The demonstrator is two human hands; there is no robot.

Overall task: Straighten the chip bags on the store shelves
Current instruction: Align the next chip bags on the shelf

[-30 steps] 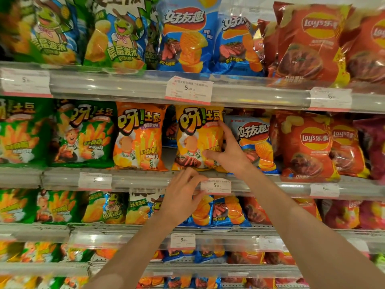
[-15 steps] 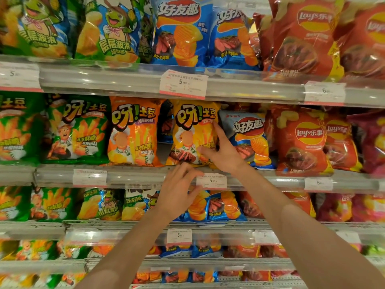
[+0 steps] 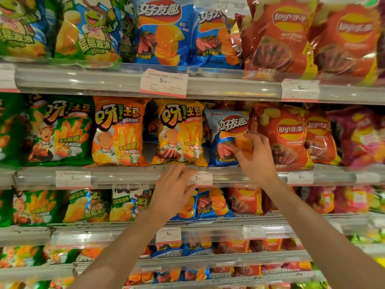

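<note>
Blue chip bag (image 3: 226, 138) being gripped by right hand (image 3: 255, 155), fingers curled; left hand (image 3: 173, 192) hovering relaxed, touching price tag (image 3: 201, 178) just right.

Bright store light, even all over, no dark spots. Shiny glare on the plastic rail (image 3: 104, 80) of the top shelf & on the red bags (image 3: 279, 38) at 1 o'clock. Middle of pic is sharp, words on the yellow bag (image 3: 179, 132) read fine. Edges at 3 & 9 o'clock look smeared & bent. Bottom rows at 6 o'clock are blurry.
</note>
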